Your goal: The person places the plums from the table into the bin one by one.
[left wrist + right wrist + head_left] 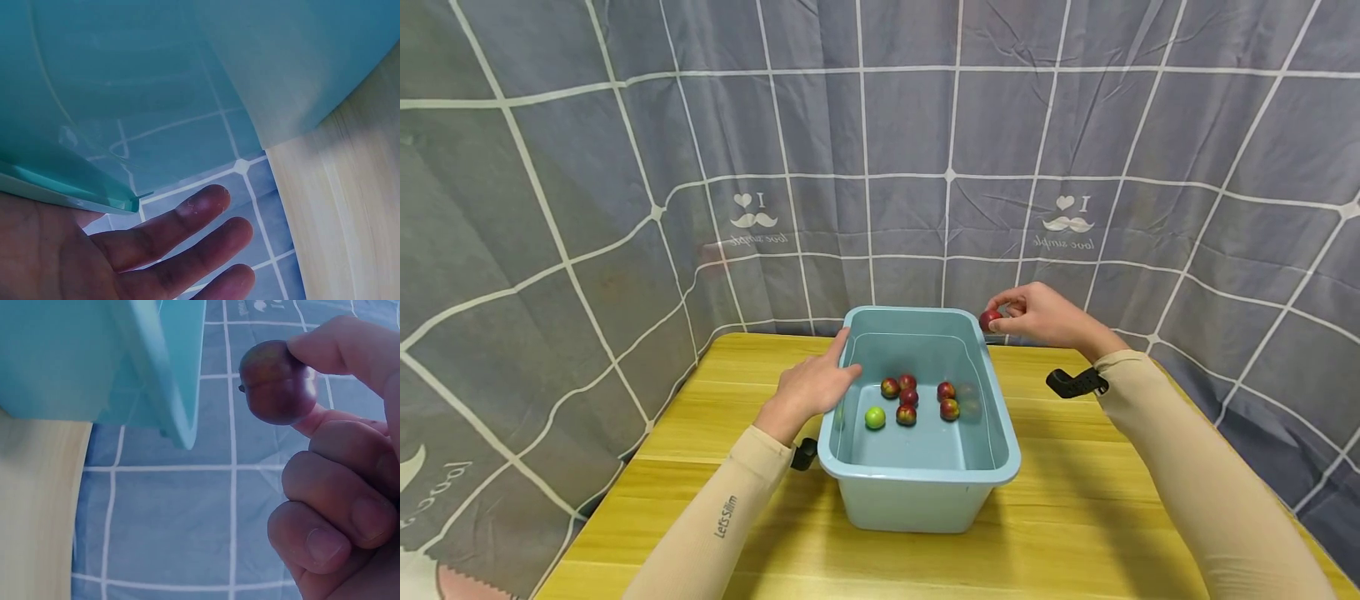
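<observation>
A light blue plastic tub (917,476) stands on the wooden table with several red-and-yellow plums (906,415) and one green round fruit (875,417) on its floor. My left hand (815,385) rests over the tub's left rim, thumb on the inner side; the left wrist view shows its other fingers (181,256) extended outside the wall. Just beyond the far right corner of the rim, my right hand (1037,315) pinches a dark red plum (989,320) between thumb and forefinger. The right wrist view shows this plum (278,382) apart from the tub wall, the remaining fingers curled below.
The yellow wooden table (715,467) extends on both sides of the tub. Behind it and at the sides hangs a grey curtain (902,125) with white grid lines. Black bands (1075,383) are worn at both wrists, over beige sleeves.
</observation>
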A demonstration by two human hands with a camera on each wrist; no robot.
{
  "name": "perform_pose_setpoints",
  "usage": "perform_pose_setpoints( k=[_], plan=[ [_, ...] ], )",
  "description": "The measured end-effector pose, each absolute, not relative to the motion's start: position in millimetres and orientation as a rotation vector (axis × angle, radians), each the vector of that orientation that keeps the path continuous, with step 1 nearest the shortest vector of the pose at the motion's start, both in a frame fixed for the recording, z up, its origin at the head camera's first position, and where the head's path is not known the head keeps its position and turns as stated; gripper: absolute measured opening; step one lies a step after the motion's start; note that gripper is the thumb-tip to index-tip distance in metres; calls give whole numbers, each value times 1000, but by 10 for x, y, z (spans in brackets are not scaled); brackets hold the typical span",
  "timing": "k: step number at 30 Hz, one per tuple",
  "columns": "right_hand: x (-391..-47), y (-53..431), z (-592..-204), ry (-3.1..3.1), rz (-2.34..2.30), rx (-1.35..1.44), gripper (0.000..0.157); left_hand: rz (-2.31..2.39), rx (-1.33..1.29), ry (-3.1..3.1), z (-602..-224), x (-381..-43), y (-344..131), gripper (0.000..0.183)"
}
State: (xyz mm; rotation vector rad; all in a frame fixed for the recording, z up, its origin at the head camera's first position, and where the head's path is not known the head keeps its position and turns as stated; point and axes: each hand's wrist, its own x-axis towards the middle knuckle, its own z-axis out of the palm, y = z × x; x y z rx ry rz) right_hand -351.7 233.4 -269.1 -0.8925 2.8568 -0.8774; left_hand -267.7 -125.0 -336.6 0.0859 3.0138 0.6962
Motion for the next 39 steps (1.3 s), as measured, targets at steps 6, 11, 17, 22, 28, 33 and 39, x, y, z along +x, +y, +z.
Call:
perform_pose_setpoints(
  k=[6, 11, 17, 22, 28, 33, 39],
  plan=[
    [-3532, 2139, -2584, 2817, -821, -891, 27, 693, 82, 3016, -3363, -2673, -1250, 76],
    [-3574, 1993, -2540, 2775, -775, -956, 22, 693, 82, 3016, -3362, -2675, -1245, 75],
    [-3650, 1844, -2539, 2756, -664, -1035, 13, 695, 83, 3013, -3360, -2679, -1236, 76],
    [-3709, 1741, -2557, 2730, -586, -1044, 15, 690, 85, 3020, -3348, -2673, -1232, 76],
    [-3756, 1608, -2583, 2676, -523, -1038, 14, 680, 79, 3019, -3343, -2669, -1238, 76],
    [-3796, 1501, -2620, 2639, -499, -1013, 14, 672, 71, 3022, -3349, -2673, -1249, 76],
    [-3849, 1418, -2681, 2608, -445, -929, 12, 668, 68, 3020, -3349, -2668, -1248, 76]
  ],
)
